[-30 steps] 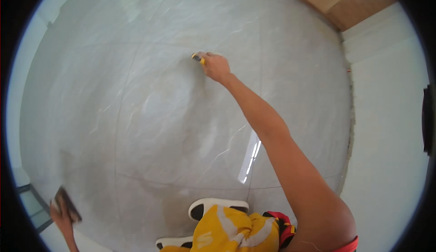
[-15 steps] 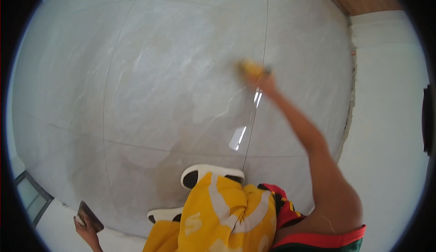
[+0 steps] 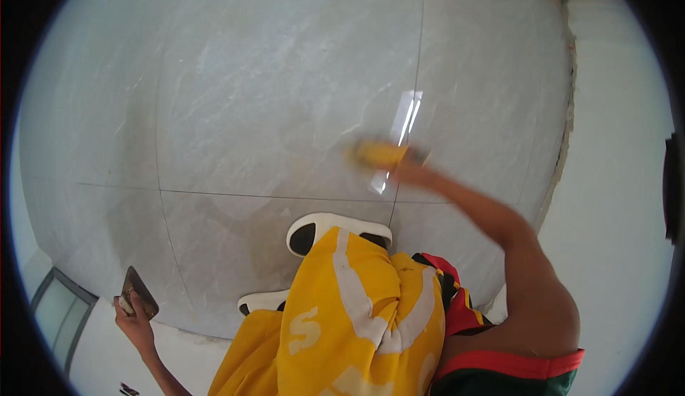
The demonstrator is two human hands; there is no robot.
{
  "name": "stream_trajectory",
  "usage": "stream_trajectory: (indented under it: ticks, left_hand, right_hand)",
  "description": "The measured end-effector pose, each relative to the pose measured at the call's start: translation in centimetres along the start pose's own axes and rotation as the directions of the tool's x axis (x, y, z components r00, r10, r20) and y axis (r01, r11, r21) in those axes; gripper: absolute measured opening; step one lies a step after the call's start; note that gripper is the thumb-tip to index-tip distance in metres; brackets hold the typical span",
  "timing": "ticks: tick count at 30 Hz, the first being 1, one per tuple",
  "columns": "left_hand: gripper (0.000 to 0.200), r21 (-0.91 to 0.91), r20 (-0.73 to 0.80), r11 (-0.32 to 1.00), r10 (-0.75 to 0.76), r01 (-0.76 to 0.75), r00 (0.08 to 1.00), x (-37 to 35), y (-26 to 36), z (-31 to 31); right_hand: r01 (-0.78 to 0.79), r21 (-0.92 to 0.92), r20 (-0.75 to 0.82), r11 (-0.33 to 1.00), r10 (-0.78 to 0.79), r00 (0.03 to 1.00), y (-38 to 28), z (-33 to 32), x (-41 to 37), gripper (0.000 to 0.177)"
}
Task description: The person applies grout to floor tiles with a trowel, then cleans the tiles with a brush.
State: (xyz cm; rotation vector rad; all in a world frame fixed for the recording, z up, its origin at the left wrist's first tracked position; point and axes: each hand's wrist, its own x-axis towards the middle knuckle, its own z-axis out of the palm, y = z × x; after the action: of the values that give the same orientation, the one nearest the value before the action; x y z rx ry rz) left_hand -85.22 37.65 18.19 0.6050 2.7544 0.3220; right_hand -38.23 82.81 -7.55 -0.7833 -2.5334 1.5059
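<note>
My right hand (image 3: 412,171) reaches out over the grey tiled floor, its fingers closed round a yellow block-like tool (image 3: 379,155) with a dark end. Motion smears the tool, so its exact kind does not show. It lies low over the tiles, close to a long seam and a bright light reflection. Off to the lower left, my left hand (image 3: 134,319) is closed round the pale grip of a flat, dark trowel (image 3: 142,293), whose plate tilts upward.
Large marbled floor tiles (image 3: 271,89) spread ahead, with darker damp-looking patches near my feet. White slippers (image 3: 325,219) and yellow shorts (image 3: 335,310) fill the bottom. A white wall (image 3: 610,146) runs along the right, and a grey-framed panel (image 3: 64,314) stands at lower left.
My right hand has drawn the yellow tool back toward my feet and slightly left. The view has tilted a little; the left hand still holds the trowel.
</note>
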Motion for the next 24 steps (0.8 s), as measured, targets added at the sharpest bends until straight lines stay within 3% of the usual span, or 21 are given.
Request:
stream_trajectory:
  ticks: [1, 2, 3, 4, 7, 8, 9, 10, 11, 12, 15, 16, 17, 18, 19, 20, 21, 22, 23, 24]
  left_hand:
    - [0.031, -0.001, 0.01, 1.0, 0.015, -0.015, 1.0, 0.4, 0.4, 0.2]
    - [0.03, -0.006, 0.022, 0.999, 0.033, -0.033, 0.999, 0.8, 0.7, 0.6]
    - [0.03, -0.013, 0.03, 0.998, 0.058, -0.058, 0.998, 1.5, 1.1, 0.9]
    - [0.028, -0.014, 0.026, 0.992, 0.122, -0.122, 0.992, 2.0, 1.5, 1.3]
    - [0.023, -0.008, -0.006, 0.964, 0.265, -0.265, 0.964, 1.7, 2.9, 1.8]
    - [0.021, 0.003, 0.022, 0.958, 0.287, -0.287, 0.958, 1.7, 4.2, 2.0]
    - [0.019, 0.015, 0.066, 0.952, 0.305, -0.307, 0.95, 2.6, 5.6, 2.5]
    - [0.018, 0.019, 0.087, 0.914, 0.402, -0.405, 0.911, 3.4, 7.1, 3.2]
    - [0.018, 0.022, 0.105, 0.869, 0.49, -0.495, 0.865, 3.9, 9.0, 4.0]
    - [0.017, 0.027, 0.126, 0.812, 0.575, -0.583, 0.808, 4.2, 10.9, 4.6]
    - [0.018, -0.09, 0.276, 0.843, 0.533, -0.531, 0.8, 3.7, 16.1, 5.8]
    - [0.019, -0.125, 0.268, 0.833, 0.551, -0.539, 0.79, 3.3, 16.8, 6.6]
    - [0.019, -0.131, 0.315, 0.831, 0.552, -0.54, 0.772, 2.9, 17.2, 6.9]
    - [0.019, -0.141, 0.35, 0.821, 0.565, -0.554, 0.748, 2.7, 17.6, 7.2]
    - [0.02, -0.155, 0.379, 0.806, 0.583, -0.572, 0.719, 2.7, 18.0, 7.5]
    - [0.02, -0.185, 0.406, 0.842, 0.535, -0.507, 0.741, 2.4, 18.4, 7.7]
    - [0.019, -0.244, 0.401, 0.86, 0.511, -0.449, 0.761, 2.2, 18.1, 8.1]
    - [0.019, -0.312, 0.404, 0.868, 0.489, -0.386, 0.773, 2.1, 17.6, 8.8]
    - [0.018, -0.382, 0.407, 0.865, 0.473, -0.324, 0.781, 2.0, 17.4, 9.9]
    - [0.019, -0.479, 0.515, 0.872, 0.369, -0.098, 0.773, 1.7, 17.7, 10.4]
  right_hand:
    - [-0.029, 0.029, -0.111, 0.999, 0.032, 0.993, 3.6, -4.4, 2.4, 0.042]
    - [-0.265, 0.165, -0.213, 0.95, 0.297, 0.931, 0.6, -10.5, 5.1, 0.028]
    - [-0.231, -0.674, -0.445, 0.702, -0.136, 0.885, 1.6, -15.2, 8.1, 0.028]
    - [-0.177, -0.75, -0.496, 0.637, -0.365, 0.788, 2.7, -19.1, 10.4, 0.037]
    - [-0.224, -0.75, -0.515, 0.622, -0.337, 0.789, 1.3, -20.0, 9.2, 0.044]
    - [-0.267, -0.615, -0.533, 0.742, -0.141, 0.834, -0.8, -16.5, 6.7, 0.051]
    - [-0.434, -0.519, -0.398, 0.737, 0.241, 0.885, -0.3, -11.9, 3.6, 0.052]
    - [-0.14, -0.612, -0.334, 0.779, -0.094, 0.938, 0.1, -6.2, 0.0, 0.052]
    - [-0.22, -0.186, -0.022, 0.958, 0.22, 0.975, -2.8, -3.2, -3.1, 0.056]
    - [-0.231, -0.329, 0.302, 0.916, 0.334, 0.893, -7.4, -2.6, -5.3, 0.053]
    - [-0.385, -0.482, 0.101, 0.787, 0.486, 0.868, -0.9, -3.0, -7.0, 0.057]
    - [-0.583, -0.305, -0.234, 0.753, 0.534, 0.812, -0.6, -7.3, -5.0, 0.049]
    - [-0.729, -0.273, -0.634, 0.628, 0.452, 0.627, 1.9, -10.8, -3.6, 0.042]
    - [-0.63, -0.379, -0.856, 0.677, 0.002, 0.517, 3.4, -15.2, -2.9, 0.042]
    - [-0.752, -0.199, -0.895, 0.628, 0.196, 0.401, 3.5, -18.7, -3.7, 0.039]
    - [-0.655, -0.056, -0.879, 0.754, 0.274, 0.391, 3.8, -20.8, -5.7, 0.032]
    - [-0.545, 0.202, -0.811, 0.814, 0.451, 0.373, 3.4, -20.6, -7.2, 0.029]
    - [-0.419, 0.448, -0.699, 0.789, 0.602, 0.386, 3.1, -19.6, -9.9, 0.026]
    - [-0.445, 0.614, -0.484, 0.652, 0.756, 0.44, 5.2, -18.0, -13.8, 0.028]
    - [-0.54, 0.554, -0.407, 0.634, 0.772, 0.488, 4.8, -15.7, -16.9, 0.033]
